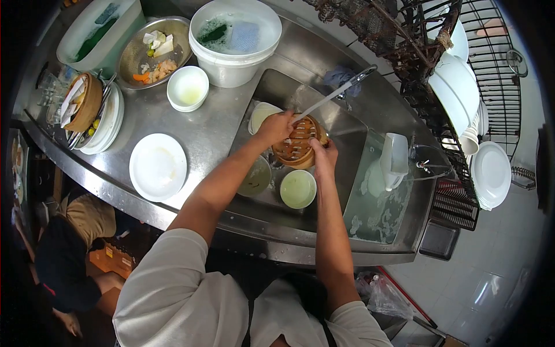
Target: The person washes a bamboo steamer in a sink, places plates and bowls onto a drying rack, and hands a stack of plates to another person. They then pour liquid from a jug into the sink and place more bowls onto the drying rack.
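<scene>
Left hand [275,128] and right hand [325,156] grip bamboo steamer [296,146] over sink [347,124]; faucet [335,92] overlaps steamer rim; fingertips hidden.

A round bamboo steamer [298,144], tan with slatted ribs showing inside, is held tilted over the sink, its open face turned up toward the camera. It is gripped at its upper left rim by the left hand [274,128] and at its right edge by the right hand [325,155].
</scene>
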### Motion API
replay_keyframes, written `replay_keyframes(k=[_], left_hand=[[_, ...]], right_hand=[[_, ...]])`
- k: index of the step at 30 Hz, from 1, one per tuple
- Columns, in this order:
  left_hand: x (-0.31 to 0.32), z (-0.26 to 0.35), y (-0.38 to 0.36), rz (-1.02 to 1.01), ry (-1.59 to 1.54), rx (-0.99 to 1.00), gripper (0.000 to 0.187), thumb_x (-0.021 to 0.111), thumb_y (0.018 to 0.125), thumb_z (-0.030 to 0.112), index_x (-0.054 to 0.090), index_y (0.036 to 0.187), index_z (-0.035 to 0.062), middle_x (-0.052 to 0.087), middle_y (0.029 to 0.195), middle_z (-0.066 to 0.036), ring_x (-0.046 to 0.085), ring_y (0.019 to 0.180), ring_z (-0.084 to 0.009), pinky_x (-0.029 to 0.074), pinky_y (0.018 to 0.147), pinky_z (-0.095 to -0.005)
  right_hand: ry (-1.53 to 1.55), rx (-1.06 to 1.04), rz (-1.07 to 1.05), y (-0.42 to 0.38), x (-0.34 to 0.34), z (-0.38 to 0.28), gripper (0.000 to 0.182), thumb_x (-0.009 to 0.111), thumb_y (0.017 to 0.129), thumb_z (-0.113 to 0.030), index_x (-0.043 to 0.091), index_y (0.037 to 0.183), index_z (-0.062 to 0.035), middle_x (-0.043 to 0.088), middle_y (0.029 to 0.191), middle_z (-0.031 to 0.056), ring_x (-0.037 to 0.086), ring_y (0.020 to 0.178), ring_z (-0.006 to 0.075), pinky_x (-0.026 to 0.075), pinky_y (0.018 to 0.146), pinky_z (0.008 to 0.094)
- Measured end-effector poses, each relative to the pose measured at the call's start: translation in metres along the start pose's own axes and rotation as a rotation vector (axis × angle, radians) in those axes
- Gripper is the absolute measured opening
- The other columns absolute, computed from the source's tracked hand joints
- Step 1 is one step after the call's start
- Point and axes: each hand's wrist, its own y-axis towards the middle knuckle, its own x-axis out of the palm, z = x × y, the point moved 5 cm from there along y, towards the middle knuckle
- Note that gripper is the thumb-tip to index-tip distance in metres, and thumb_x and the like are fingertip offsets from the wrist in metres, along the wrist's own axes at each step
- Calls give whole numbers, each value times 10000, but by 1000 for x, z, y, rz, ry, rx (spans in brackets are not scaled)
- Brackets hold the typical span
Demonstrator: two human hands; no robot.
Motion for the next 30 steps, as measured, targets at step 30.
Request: replay_keyframes(k=[30], left_hand=[[67,-34,-28,-46,-1207,-722,533,656,950,481,631,1264,51,690,1156,-96,693,958,-186,568,767,-333]], right_hand=[[-38,-276,179,-8,34,14,494,744,819,-45,483,1230,41,607,1137,131,604,1010,188,493,910,315]])
